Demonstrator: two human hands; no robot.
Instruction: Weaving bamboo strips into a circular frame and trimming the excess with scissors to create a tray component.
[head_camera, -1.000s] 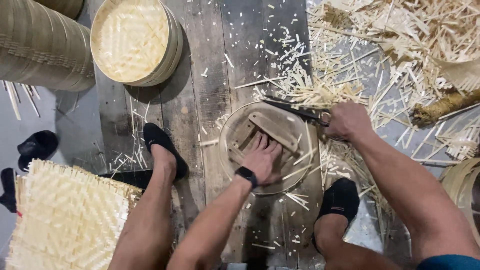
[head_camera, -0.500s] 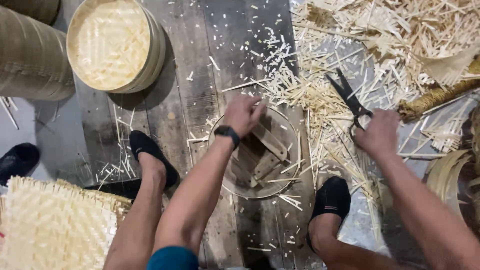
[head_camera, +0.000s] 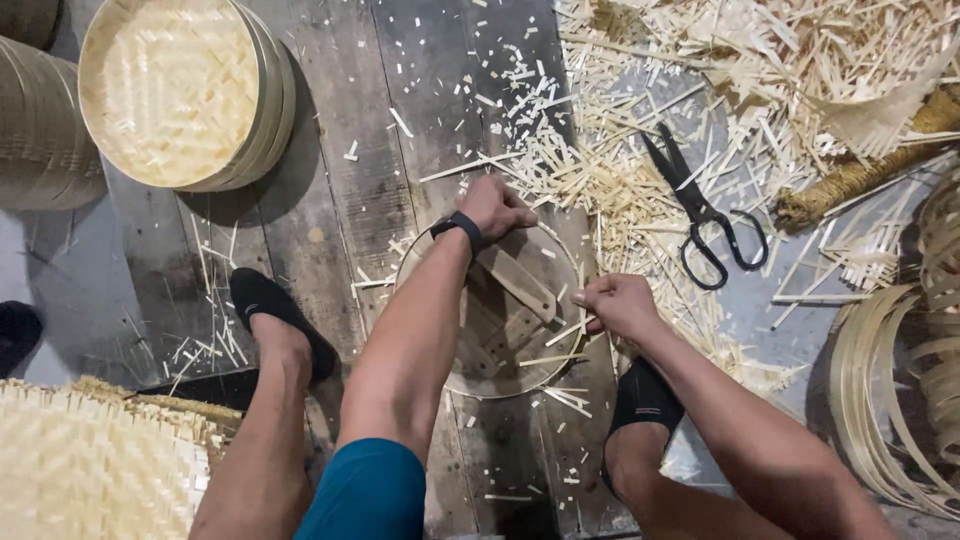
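Both hands clamped on the round woven bamboo tray (head_camera: 500, 330), left hand (head_camera: 495, 207) far rim, right hand (head_camera: 618, 304) near edge — probably light, stiff, splintery, best gripped by the rim.

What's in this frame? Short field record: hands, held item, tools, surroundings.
left hand: left hand grips the far rim of the round bamboo tray
right hand: right hand pinches the tray's near-right rim
tray: round, shallow, wooden slats inside, lying on the plank floor between the feet
scissors: black scissors lie apart on the bamboo offcuts, blades closed, untouched
upper left: finished woven basket
lower left: woven mat
right edge: coiled bamboo strips
feet: black slippers
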